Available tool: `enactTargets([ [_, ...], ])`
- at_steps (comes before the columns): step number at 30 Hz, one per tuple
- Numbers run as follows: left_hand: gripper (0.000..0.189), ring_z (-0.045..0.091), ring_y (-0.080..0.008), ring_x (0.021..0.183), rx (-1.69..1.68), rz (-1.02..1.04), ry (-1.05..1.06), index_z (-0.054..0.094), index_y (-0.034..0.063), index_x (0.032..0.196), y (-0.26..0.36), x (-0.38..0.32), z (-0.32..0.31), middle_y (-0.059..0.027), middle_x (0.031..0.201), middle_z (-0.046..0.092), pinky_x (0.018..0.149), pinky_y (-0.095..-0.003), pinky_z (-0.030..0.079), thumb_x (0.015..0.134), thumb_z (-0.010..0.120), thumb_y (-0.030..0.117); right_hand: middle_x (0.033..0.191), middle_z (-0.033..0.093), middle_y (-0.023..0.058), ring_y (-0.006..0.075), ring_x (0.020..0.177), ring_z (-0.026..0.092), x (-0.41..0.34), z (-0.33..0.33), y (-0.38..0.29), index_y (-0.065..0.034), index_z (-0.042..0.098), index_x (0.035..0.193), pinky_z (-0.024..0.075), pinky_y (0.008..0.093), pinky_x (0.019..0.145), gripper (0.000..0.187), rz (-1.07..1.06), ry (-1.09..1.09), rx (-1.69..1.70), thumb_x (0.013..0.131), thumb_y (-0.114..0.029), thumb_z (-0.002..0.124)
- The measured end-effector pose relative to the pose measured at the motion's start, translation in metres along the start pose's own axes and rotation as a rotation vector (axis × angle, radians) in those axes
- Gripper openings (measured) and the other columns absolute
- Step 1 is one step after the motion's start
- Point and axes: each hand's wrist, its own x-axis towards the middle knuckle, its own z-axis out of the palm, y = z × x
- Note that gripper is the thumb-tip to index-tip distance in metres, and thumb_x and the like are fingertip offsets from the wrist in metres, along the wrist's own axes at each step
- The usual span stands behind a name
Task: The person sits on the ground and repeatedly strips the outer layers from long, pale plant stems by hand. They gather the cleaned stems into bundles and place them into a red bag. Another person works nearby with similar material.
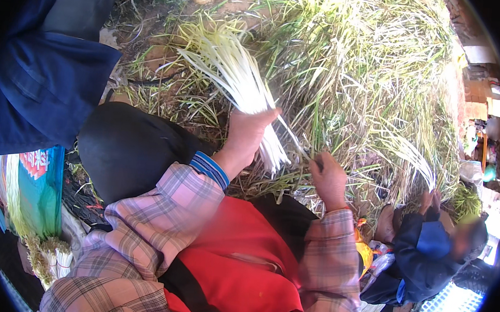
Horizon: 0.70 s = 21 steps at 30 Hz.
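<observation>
My left hand (248, 134) grips a fanned bunch of blanched chives (242, 83), its pale stalk ends pointing down to the right and its yellowish leaves up to the left. To the right of the bunch, my right hand (328, 174) has its fingers closed at the end of a thin stalk (292, 137) that slants down from my left hand. Whether it also holds a small tool is too unclear to tell. Behind both hands lies a wide heap of loose green and yellow leaves (347, 76).
A co-worker (430, 247) sits at the right, holding another pale bunch (415, 161). Another person in dark blue clothing (41, 93) is close at the left. Tied bundles (63, 262) and a printed green-blue sack (40, 198) are at the lower left. A yellow bag (363, 251) lies beside my right sleeve.
</observation>
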Motion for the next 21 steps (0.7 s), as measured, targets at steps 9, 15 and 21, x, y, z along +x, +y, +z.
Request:
enactTargets([
  [9,0.027,0.058,-0.0159,0.09,-0.164,0.173,0.125,0.056,-0.0005,0.105,0.038,0.017,-0.006,-0.0085,0.098,0.062,0.084,-0.0299,0.043,0.079,0.064,0.003,0.095,0.063,0.0184,0.0369,0.088,0.061,-0.059,-0.035,0.195,-0.0078,0.062,0.093,0.0479,0.0452,0.073,0.021,0.589,-0.448,-0.68,0.077,-0.018,0.055],
  [15,0.028,0.058,-0.0143,0.087,-0.06,0.031,0.012,0.057,0.0004,0.104,0.015,0.008,-0.002,-0.0067,0.094,0.063,0.08,-0.028,0.044,0.078,0.066,0.004,0.104,0.059,0.0167,0.0294,0.098,0.057,-0.008,-0.025,0.107,-0.0008,0.057,0.105,0.0448,0.0369,0.085,0.033,0.164,-0.064,0.092,0.077,-0.016,0.063],
  [21,0.025,0.059,-0.0135,0.086,0.074,-0.122,-0.1,0.057,-0.0011,0.102,-0.009,-0.009,0.003,-0.0071,0.093,0.062,0.08,-0.0293,0.046,0.078,0.065,0.002,0.099,0.06,0.0146,0.0273,0.092,0.057,0.028,0.007,-0.047,-0.0028,0.059,0.102,0.0465,0.0344,0.078,0.027,-0.395,-0.026,0.504,0.082,-0.021,0.062],
])
